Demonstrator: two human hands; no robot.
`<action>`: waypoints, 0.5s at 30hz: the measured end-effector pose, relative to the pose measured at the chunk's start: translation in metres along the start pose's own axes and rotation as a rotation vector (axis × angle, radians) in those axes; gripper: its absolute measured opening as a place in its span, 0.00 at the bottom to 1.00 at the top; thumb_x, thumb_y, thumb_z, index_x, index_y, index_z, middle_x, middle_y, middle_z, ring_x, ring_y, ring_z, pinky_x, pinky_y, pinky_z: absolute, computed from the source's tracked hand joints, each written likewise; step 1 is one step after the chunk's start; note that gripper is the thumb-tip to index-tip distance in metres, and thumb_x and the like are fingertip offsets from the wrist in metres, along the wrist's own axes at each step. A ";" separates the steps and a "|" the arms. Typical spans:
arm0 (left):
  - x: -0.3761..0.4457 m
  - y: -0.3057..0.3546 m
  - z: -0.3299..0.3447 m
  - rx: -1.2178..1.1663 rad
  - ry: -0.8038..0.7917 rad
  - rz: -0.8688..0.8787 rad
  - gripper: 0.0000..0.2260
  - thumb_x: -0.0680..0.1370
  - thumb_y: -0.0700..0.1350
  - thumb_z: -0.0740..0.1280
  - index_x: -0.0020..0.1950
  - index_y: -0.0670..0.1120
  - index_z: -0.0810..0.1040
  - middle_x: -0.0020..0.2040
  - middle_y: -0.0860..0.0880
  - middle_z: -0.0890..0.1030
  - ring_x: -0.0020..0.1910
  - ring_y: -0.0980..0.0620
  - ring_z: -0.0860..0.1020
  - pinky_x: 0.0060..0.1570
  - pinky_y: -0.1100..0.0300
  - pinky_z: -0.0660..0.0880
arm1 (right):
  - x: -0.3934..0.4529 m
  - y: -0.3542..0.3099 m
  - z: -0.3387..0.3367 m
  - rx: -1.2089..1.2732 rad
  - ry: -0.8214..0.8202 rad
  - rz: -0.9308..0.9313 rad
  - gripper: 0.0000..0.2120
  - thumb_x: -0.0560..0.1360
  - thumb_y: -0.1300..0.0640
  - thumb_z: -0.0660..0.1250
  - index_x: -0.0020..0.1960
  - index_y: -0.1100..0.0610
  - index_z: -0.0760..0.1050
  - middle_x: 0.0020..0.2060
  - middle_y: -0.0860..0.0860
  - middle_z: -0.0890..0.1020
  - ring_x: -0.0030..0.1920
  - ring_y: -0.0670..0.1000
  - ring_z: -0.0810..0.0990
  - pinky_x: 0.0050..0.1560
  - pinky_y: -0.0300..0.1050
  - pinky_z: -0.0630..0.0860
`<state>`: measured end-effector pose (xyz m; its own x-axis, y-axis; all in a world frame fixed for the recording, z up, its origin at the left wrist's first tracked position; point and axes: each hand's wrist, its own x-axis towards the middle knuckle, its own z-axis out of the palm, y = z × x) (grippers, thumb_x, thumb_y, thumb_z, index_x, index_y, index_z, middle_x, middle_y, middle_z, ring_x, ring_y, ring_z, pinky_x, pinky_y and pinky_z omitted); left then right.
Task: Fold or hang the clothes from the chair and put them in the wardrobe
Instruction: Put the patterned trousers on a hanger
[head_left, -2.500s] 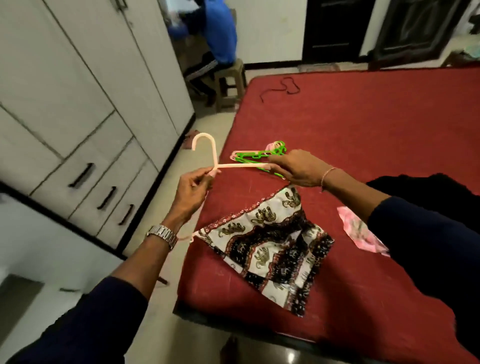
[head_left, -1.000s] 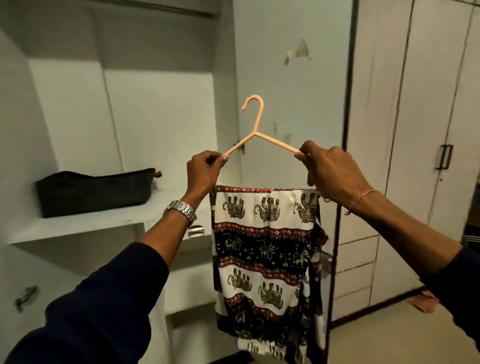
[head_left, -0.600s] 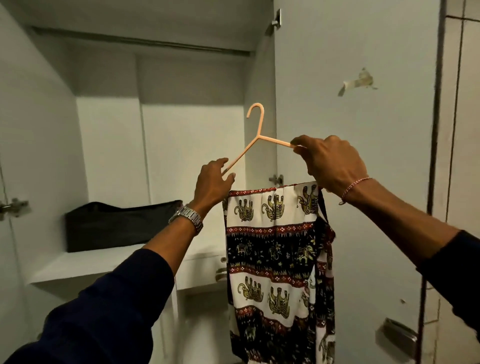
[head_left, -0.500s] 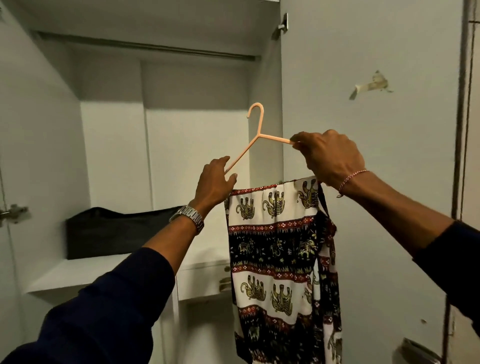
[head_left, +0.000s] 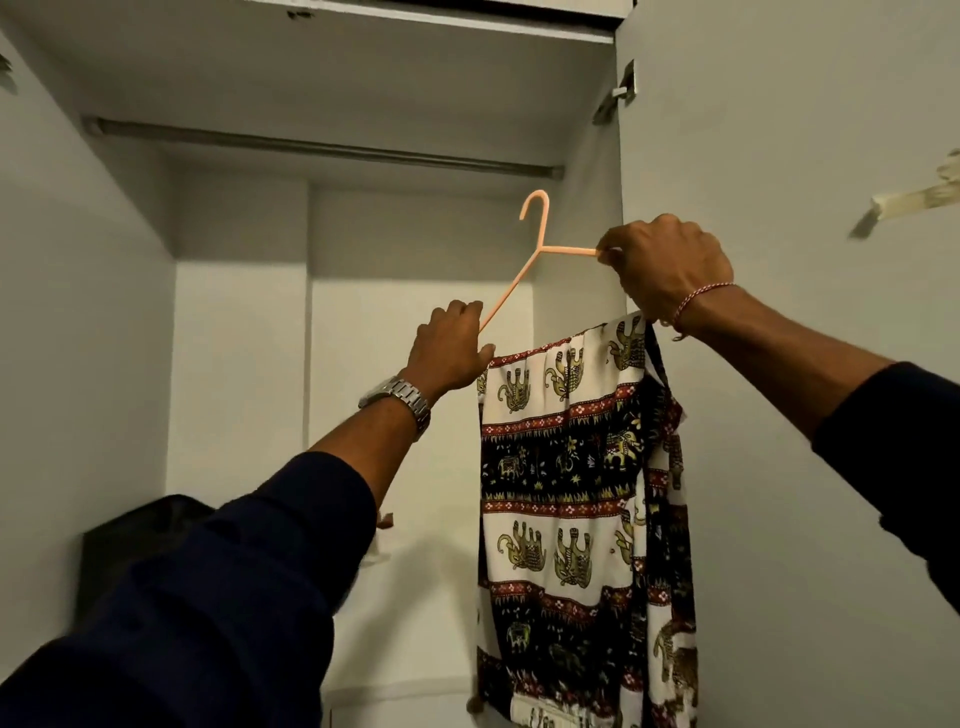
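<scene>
- So, I have the peach hanger (head_left: 537, 248) up inside the open wardrobe (head_left: 239, 322), with my left hand (head_left: 451, 349) curled round its lower left arm and my right hand (head_left: 670, 270) pinching the end of its right arm.
- The patterned garment (head_left: 566, 499) hangs below the hanger, its waistband running from beside my left hand up to under my right; it drapes straight down against the wardrobe door (head_left: 779, 415). The hanger is tilted, right side higher.
- The hook points up and sits below the metal rail (head_left: 322, 150), a little in front of it; it is not on the rail yet.
- I judge the cloth light and limp: it will swing and can slide along a smooth plastic bar, the more so while the hanger sits tilted. I would level it before letting go.
- The hanger looks thin and somewhat springy, so I would not squeeze the arms together. The best hold for the last reach is near the neck, just under the hook, with one hand, while the other steadies the waistband.
- I cannot tell how the fabric is fixed at the right end, as my right hand hides it.
- A dark bag (head_left: 140, 540) sits on the shelf low at left, mostly behind my left sleeve (head_left: 208, 597), well clear of the hanging path.
</scene>
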<state>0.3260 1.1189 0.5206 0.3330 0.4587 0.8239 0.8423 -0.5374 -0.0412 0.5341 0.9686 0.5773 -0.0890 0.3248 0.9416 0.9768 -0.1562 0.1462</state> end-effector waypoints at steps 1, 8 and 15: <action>0.013 -0.004 0.005 0.010 0.001 0.002 0.28 0.80 0.52 0.66 0.75 0.42 0.65 0.71 0.40 0.71 0.66 0.38 0.71 0.60 0.43 0.73 | 0.013 0.003 0.009 -0.003 0.010 0.004 0.12 0.83 0.53 0.62 0.62 0.55 0.79 0.40 0.56 0.76 0.36 0.55 0.73 0.36 0.45 0.68; 0.098 -0.030 0.032 0.022 0.057 0.024 0.29 0.79 0.52 0.68 0.76 0.43 0.64 0.72 0.40 0.71 0.69 0.38 0.70 0.63 0.43 0.72 | 0.090 0.010 0.059 -0.101 0.045 0.008 0.10 0.81 0.52 0.65 0.59 0.56 0.79 0.37 0.57 0.74 0.34 0.55 0.72 0.36 0.46 0.69; 0.184 -0.063 0.061 -0.005 0.180 0.117 0.29 0.79 0.52 0.68 0.77 0.43 0.63 0.72 0.41 0.70 0.70 0.39 0.69 0.66 0.44 0.71 | 0.149 0.000 0.122 -0.229 0.095 0.012 0.11 0.80 0.51 0.67 0.59 0.53 0.81 0.38 0.56 0.76 0.37 0.57 0.75 0.40 0.49 0.74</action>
<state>0.3598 1.2803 0.6403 0.3470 0.2596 0.9012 0.8001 -0.5833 -0.1400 0.5445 1.1311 0.6806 -0.1059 0.2340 0.9665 0.9092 -0.3708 0.1894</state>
